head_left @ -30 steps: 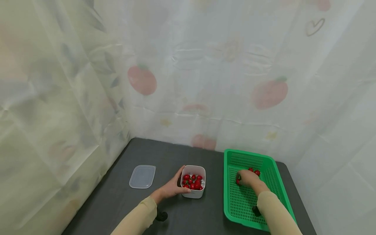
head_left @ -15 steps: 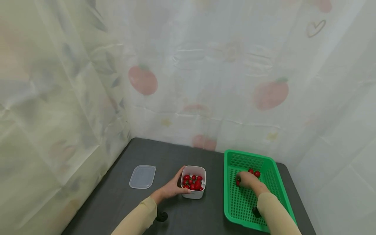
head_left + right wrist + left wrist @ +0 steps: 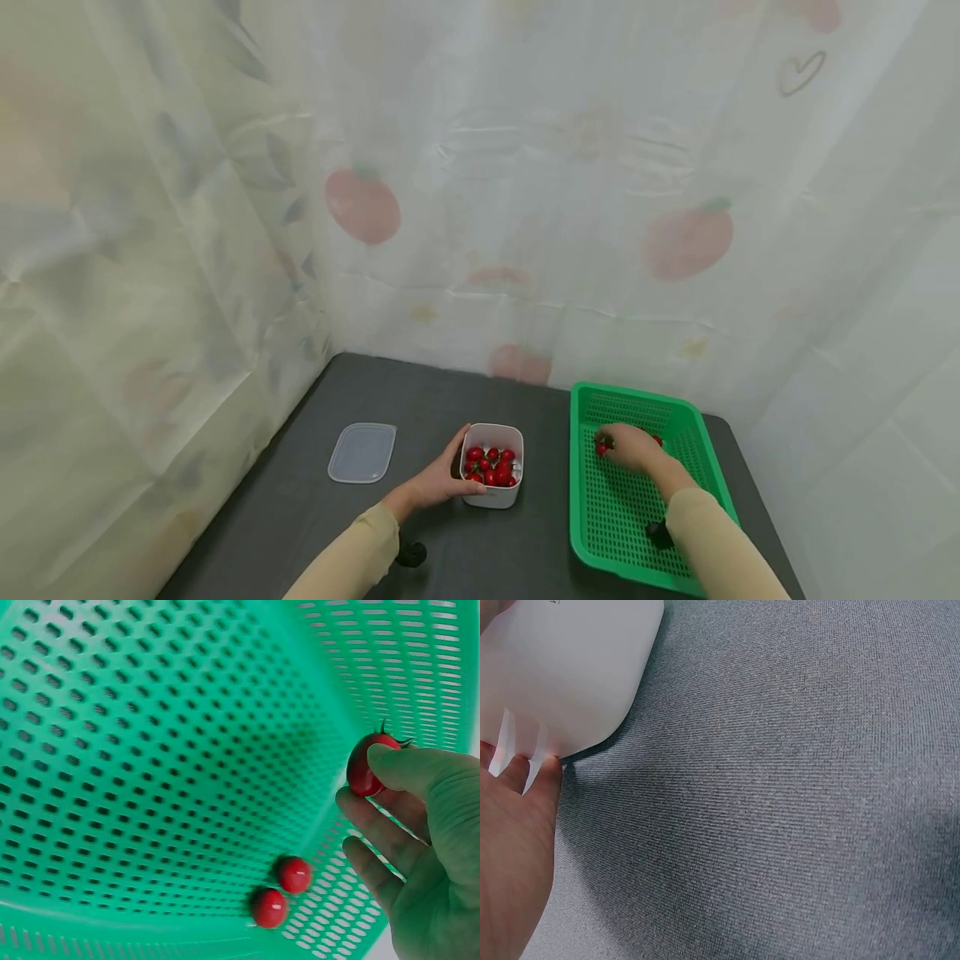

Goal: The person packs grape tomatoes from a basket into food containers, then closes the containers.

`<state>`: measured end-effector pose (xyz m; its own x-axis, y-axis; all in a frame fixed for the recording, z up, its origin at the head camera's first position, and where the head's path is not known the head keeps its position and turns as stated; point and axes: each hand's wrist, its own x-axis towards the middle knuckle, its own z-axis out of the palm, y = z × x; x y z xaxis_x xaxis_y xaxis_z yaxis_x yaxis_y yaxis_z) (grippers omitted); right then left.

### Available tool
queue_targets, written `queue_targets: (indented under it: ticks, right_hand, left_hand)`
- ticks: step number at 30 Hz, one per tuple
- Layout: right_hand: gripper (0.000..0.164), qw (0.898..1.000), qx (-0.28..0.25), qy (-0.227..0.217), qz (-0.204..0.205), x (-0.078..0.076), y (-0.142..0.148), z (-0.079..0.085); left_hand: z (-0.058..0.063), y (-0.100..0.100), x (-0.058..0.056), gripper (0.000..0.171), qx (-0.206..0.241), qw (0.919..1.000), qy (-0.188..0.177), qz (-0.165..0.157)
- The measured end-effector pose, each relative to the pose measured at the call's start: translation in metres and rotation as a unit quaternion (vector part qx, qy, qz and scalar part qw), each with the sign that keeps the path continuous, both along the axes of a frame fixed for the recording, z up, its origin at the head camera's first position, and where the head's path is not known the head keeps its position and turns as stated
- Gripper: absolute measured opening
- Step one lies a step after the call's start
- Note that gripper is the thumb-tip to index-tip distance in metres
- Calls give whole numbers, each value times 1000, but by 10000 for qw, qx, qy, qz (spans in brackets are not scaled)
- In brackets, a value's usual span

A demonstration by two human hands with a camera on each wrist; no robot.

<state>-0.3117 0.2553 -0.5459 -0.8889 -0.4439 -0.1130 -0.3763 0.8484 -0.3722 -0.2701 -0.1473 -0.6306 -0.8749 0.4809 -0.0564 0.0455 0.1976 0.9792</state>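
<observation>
My left hand (image 3: 437, 480) grips a white plastic container (image 3: 492, 498) from its left side, thumb at the near rim and fingers round the side. Several cherry tomatoes (image 3: 491, 467) fill its bottom. In the left wrist view the fingertips (image 3: 551, 766) press the container's wall (image 3: 577, 682) near its base. Over the green basket (image 3: 576, 500), my right hand (image 3: 633, 447) pinches one cherry tomato (image 3: 363, 766) with a green stem between thumb and fingers. Two more cherry tomatoes (image 3: 281, 892) lie on the basket's floor below the hand in the right wrist view.
A translucent square lid (image 3: 363, 452) lies flat on the dark grey table (image 3: 442, 392), left of the container. The perforated green basket stands at the table's right side with raised walls. Patterned curtains (image 3: 525, 208) hang behind and at both sides.
My right hand has lifted slightly and moved a little left and back, with the cherry tomato in its fingers. The left hand and the container have stayed in place.
</observation>
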Motion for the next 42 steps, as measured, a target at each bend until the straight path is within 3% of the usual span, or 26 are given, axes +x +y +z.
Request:
queue_targets:
  ticks: [11,21,31,42]
  right_hand:
    - [27,9976,-601,269,190,-13,-16,37]
    - [27,9927,-895,326,739,-6,-56,64]
    - [28,9889,-893,106,1181,-7,-98,65]
    - [22,9840,-517,249,1689,-14,-133,61]
  left_hand:
    - [0,-2,0,114,123,9999,-9,-55]
    - [2,-3,0,115,119,9999,21,-32]
    - [-2,-2,-1,113,181,9998,-15,-41]
    - [-1,-3,-1,110,315,9993,-176,-109]
